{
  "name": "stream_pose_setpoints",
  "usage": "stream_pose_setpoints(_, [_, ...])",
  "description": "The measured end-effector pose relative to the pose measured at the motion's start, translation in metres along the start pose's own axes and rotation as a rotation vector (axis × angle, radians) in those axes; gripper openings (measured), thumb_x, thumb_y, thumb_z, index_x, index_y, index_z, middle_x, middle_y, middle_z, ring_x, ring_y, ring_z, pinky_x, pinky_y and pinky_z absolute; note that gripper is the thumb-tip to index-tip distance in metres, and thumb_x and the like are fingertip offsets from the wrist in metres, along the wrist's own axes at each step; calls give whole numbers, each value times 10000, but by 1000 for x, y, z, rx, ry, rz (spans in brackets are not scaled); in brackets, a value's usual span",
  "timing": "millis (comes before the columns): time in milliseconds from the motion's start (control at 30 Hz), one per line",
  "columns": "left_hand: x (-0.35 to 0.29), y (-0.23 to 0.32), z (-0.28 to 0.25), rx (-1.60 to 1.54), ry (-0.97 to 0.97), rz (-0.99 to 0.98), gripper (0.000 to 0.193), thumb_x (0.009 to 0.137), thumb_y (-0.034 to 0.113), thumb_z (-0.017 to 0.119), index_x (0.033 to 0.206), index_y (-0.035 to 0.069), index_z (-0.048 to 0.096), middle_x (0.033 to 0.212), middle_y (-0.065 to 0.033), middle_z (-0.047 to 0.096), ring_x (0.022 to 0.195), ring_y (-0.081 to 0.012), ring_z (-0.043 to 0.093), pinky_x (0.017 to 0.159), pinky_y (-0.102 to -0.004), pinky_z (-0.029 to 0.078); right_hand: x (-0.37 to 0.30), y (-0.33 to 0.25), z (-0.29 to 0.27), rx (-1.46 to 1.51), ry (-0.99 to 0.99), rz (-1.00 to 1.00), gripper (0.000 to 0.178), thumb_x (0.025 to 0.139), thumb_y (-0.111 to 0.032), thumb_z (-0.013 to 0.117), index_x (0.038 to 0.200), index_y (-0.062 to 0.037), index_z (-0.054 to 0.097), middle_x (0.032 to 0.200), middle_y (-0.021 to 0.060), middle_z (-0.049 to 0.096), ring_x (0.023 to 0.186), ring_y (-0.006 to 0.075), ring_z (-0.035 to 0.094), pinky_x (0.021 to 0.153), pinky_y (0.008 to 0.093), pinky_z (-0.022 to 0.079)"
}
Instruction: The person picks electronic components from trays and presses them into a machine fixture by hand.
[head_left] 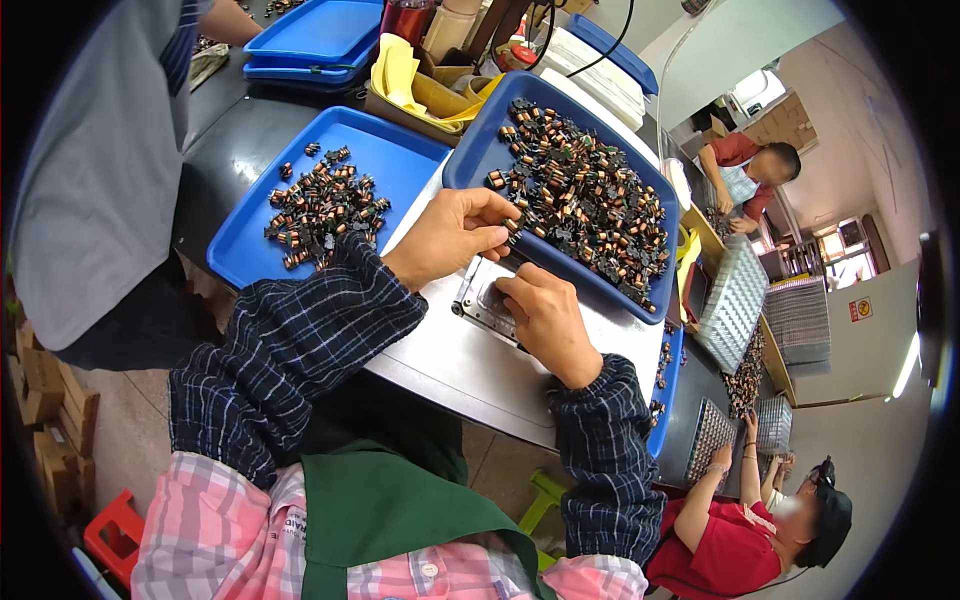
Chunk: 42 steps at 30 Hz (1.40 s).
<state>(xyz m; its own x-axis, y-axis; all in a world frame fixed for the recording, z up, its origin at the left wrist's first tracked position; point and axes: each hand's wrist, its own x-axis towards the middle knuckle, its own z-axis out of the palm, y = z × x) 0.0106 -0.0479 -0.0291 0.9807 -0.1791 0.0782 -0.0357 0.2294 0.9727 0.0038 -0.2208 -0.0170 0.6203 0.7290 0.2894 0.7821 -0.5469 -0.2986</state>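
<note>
Lettering (pixel 293 527) on pink shirt (pixel 205 520), left grip (pixel 450 235) pinching 1 coil (pixel 513 229), right grip (pixel 550 318) at metal fixture (pixel 484 308), hold unclear

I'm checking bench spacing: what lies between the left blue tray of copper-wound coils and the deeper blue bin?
In the head view, a narrow strip of pale, shiny work surface, with the left hand over part of it.

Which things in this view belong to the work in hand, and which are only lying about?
Apparently in the work:
copper-wound components
deep blue tray
shallower blue tray
small metal fixture

Seemingly just about:
yellow sheets
red plastic stool
green stool
cardboard boxes
</note>
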Motion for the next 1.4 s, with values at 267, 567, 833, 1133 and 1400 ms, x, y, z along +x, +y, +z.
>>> stream_pose_setpoints(267, [0, -16, 8, 238, -31, 161, 206, 783, -25, 545, 986, -13, 578, 849, -38, 588, 725, -83, 557, 663, -203, 460, -4, 6, -6, 32, 4, 8, 186, 617, 35, 596, 797, -8, 612, 689, 114, 517, 650, 273, 538, 589, 332, 431])
stream_pose_setpoints(567, [-17, -12, 17, 916, -235, 504, 169, 721, 8, 591, 890, 4, 590, 808, -106, 584, 776, -254, 559, 687, -324, 454, -34, 71, -66, 1340, 555, 461, 260, 777, 34, 512, 1036, 10, 517, 837, 80, 559, 696, 140, 547, 510, 195, 443])
stream_pose_setpoints(833, [-7, -12, 21, 1114, -331, 642, 135, 702, 22, 592, 835, 9, 612, 744, -95, 552, 738, -253, 530, 652, -343, 436, -39, 92, -49, -102, 455, 417, 141, 728, -139, 649, 812, -28, 623, 671, 64, 541, 563, 152, 502, 530, 293, 405])
stream_pose_setpoints(1133, [-1, -19, 22, 1136, -347, 707, 116, 702, 19, 578, 813, 9, 612, 709, -95, 540, 713, -250, 522, 647, -340, 427, -44, 100, -68, -181, 182, 457, 199, 729, -148, 635, 883, -22, 619, 711, 100, 553, 644, 200, 540, 603, 297, 427])
stream_pose_setpoints(1400, [-14, -8, 12, 1047, -232, 703, 117, 698, 28, 595, 814, 31, 611, 738, -79, 549, 729, -245, 521, 670, -339, 421, -51, 93, -90, 147, 15, 353, 267, 675, -19, 645, 941, -30, 624, 761, 30, 503, 702, 111, 476, 624, 220, 381])
